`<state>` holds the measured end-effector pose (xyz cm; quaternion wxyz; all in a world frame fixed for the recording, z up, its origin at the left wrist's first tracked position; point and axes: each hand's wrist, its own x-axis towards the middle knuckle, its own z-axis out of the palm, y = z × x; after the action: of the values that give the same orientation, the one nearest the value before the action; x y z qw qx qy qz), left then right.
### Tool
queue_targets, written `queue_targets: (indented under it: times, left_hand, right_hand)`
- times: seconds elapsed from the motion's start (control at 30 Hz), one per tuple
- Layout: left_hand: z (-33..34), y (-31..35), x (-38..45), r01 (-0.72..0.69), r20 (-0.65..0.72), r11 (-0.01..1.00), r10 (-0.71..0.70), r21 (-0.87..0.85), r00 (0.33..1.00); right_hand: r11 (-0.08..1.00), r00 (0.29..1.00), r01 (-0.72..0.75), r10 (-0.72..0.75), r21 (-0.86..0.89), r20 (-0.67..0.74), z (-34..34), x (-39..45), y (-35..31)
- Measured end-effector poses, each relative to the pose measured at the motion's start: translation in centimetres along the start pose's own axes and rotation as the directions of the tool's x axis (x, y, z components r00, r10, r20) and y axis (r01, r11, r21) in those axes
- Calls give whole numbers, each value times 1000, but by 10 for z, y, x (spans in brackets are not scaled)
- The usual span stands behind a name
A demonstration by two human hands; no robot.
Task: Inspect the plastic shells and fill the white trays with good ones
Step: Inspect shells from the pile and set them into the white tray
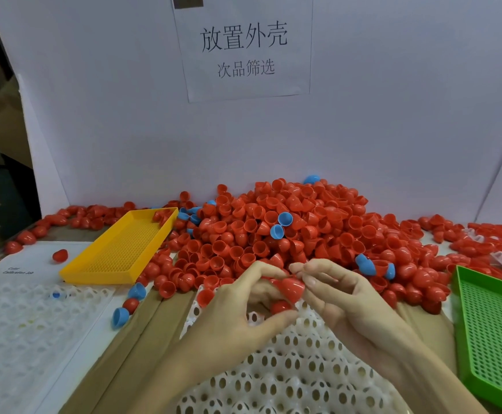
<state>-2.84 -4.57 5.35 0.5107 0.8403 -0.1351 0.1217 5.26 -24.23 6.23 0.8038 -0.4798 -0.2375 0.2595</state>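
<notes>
Closest to the camera is a white tray point(297, 372) full of egg-shaped holes, sitting on the cardboard-covered table point(142, 324). Both hands hover right over its far end. The left hand point(243, 306) has its fingers curled around a red shell point(288, 286), thumb underneath, and there's a second red shell point(279, 307) tucked low in that same hand, just above the tray. The right hand point(333, 291) has its fingers bent in too, with the fingertips meeting the first shell at its rim (can't tell for sure how firmly it's pinching, but it's definitely touching it).

Off to the left there's another white tray point(19, 324) lying flat on a sheet of paper, with one blue piece sitting in a pocket near its far edge. A couple of loose blue shells point(120, 317) and a red one lie on the cardboard between the two trays. On the right edge is a green mesh tray point(494, 333).

Further back, a yellow mesh tray point(121, 249) sits angled on the left with a few red shells in its far corner. Behind the hands is the big pile of red shells point(288, 222), with a handful of blue ones mixed in. More red shells are strewn toward both sides.

At the very back is a white board point(393, 115) with a paper sign point(245, 49) printed in Chinese characters.
</notes>
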Motion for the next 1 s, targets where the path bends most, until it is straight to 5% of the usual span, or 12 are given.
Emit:
queue_targets:
  times: [0.13,0.27,0.4,0.53,0.77,1.0]
  left_hand:
    - [-4,0,1,58,-2,989,-59,-135,998]
    - [-9,-1,2,100,-27,984,-105,-144,994]
    - [-9,-5,4,130,-43,984,-136,-122,990]
    - [-7,-8,3,160,-74,965,-178,-206,981]
    - [-7,-11,5,204,-80,923,-243,-327,967]
    - [-18,-6,11,213,-218,907,-305,-364,927]
  right_hand:
    - [840,976,211,-206,-500,67,2,-5,-3]
    - [453,886,400,-414,-796,209,2,-6,4]
    - [98,828,451,-418,-887,374,0,-6,15]
    - [41,836,421,-406,-906,370,1,-7,18]
    - [129,847,464,-354,-876,396,5,-9,9]
    - [107,844,270,-505,-957,182,-8,-6,-1]
